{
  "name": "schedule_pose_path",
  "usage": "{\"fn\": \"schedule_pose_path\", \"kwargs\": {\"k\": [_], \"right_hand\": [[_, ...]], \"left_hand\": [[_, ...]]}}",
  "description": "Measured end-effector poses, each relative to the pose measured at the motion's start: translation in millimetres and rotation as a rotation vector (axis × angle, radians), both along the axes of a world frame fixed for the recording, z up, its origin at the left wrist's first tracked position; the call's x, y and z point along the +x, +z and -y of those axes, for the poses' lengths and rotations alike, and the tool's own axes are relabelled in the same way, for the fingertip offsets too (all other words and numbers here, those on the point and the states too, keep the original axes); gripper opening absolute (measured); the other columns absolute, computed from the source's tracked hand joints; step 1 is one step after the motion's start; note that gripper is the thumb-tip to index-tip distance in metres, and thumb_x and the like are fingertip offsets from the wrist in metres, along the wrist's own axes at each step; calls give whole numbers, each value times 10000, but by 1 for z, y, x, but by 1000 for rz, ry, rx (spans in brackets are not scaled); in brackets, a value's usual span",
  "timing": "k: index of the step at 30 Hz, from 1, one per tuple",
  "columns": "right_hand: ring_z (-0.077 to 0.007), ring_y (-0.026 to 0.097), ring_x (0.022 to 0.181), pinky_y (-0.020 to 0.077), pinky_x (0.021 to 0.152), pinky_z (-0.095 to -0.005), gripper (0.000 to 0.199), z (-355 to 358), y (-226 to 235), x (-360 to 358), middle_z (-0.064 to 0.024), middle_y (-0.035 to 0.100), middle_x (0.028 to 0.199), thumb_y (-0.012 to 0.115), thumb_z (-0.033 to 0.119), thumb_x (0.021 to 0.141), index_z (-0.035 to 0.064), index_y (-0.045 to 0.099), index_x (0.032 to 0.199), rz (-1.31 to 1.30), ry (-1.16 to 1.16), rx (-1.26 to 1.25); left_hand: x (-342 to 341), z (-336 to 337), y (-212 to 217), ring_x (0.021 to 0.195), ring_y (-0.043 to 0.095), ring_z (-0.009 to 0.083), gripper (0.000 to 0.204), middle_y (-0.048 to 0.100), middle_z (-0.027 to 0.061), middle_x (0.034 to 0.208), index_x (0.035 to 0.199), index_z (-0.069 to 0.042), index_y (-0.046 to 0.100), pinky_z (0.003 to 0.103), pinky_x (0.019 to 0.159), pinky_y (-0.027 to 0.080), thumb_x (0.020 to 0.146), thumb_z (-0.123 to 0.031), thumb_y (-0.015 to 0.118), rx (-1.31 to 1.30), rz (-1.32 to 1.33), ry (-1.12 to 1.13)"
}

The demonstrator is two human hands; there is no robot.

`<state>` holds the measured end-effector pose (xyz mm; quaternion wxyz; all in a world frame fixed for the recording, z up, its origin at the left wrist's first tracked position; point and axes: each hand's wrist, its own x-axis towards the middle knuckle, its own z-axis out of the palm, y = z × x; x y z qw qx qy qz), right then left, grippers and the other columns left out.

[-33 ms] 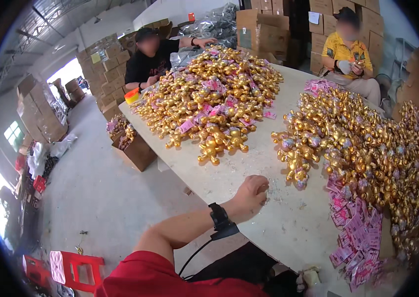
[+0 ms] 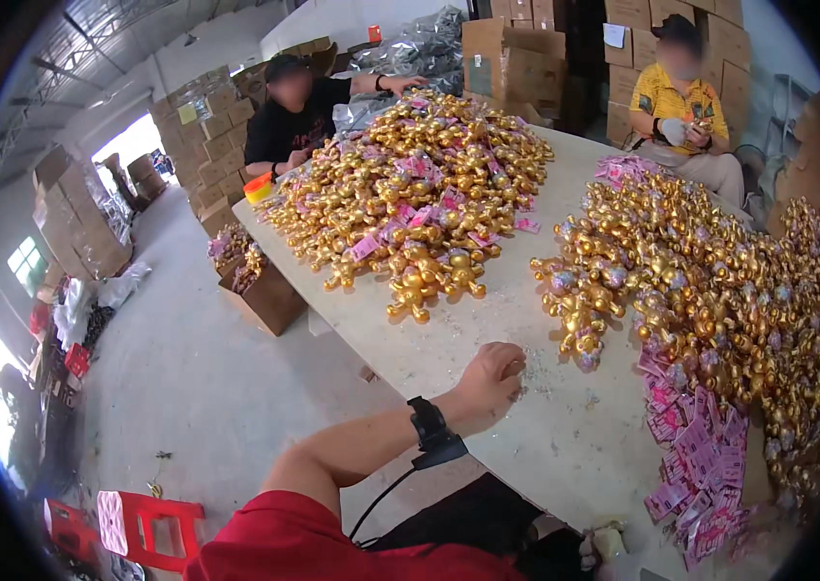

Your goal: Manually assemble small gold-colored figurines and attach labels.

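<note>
My left hand (image 2: pixel 494 376) rests on the pale table (image 2: pixel 448 329) as a closed fist, with a black wristband and cable at the wrist. Nothing shows between the fingers. Small crumbs of debris lie on the table beside the fist. A heap of gold figure-shaped toys (image 2: pixel 720 290) spreads out to the right of the hand. A second gold heap (image 2: pixel 419 184), mixed with pink packets, lies farther back. Pink packets (image 2: pixel 700 455) are piled at the near right. My right hand is out of view.
Two people sit at the far side of the table, one in black (image 2: pixel 293 116) and one in yellow (image 2: pixel 681 102). An open cardboard box (image 2: pixel 260 286) of toys stands on the floor to the left. Stacked cartons (image 2: pixel 516 58) line the back. A red stool (image 2: pixel 143 523) is at lower left.
</note>
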<state>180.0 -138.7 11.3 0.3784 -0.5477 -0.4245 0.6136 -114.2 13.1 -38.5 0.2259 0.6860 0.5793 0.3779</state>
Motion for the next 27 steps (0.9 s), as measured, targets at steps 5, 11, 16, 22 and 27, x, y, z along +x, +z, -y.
{"fn": "schedule_pose_path", "kwargs": {"k": [5, 11, 16, 22, 27], "right_hand": [[-63, 452, 504, 352, 438, -188, 100, 2, 6, 3, -5, 515, 625, 538, 111, 849, 34, 599, 869, 11, -36, 7], [-80, 467, 506, 360, 459, -231, 155, -16, 0, 5, -21, 552, 602, 547, 149, 834, 14, 609, 787, 61, 5, 76], [-84, 491, 489, 368, 438, -219, 86, -26, -22, 13, -33, 539, 593, 578, 66, 784, -10, 605, 816, 90, -6, 359], [-224, 614, 677, 479, 625, -311, 139, -21, -29, 20, -110, 625, 739, 606, 108, 793, 26, 629, 904, 369, 113, 564], [-264, 626, 746, 494, 672, -324, 157, -17, -39, 17, -125, 635, 805, 620, 127, 794, 36, 631, 922, 336, 62, 748]], "left_hand": [[8, -5, -3, 1012, 480, 329, 283, 534, 158, 1026, 980, -4, 545, 373, 885, 413, 699, -37, 544, 77, 40, 15], [-1, -4, -36, 935, 513, 170, 310, 485, 87, 1061, 1035, -4, 497, 286, 787, 458, 738, 84, 513, 143, 185, -13], [0, -16, -28, 1019, 498, 276, 255, 551, 121, 1081, 912, -25, 591, 348, 887, 427, 659, -1, 582, 11, 233, -15], [3, -11, -22, 1051, 488, 270, 247, 551, 101, 1123, 919, -32, 600, 336, 904, 424, 674, -15, 571, 45, 69, 28], [-8, -15, -30, 1034, 502, 279, 259, 542, 118, 1110, 953, -35, 588, 352, 891, 427, 694, -45, 597, 13, 53, 37]]}}
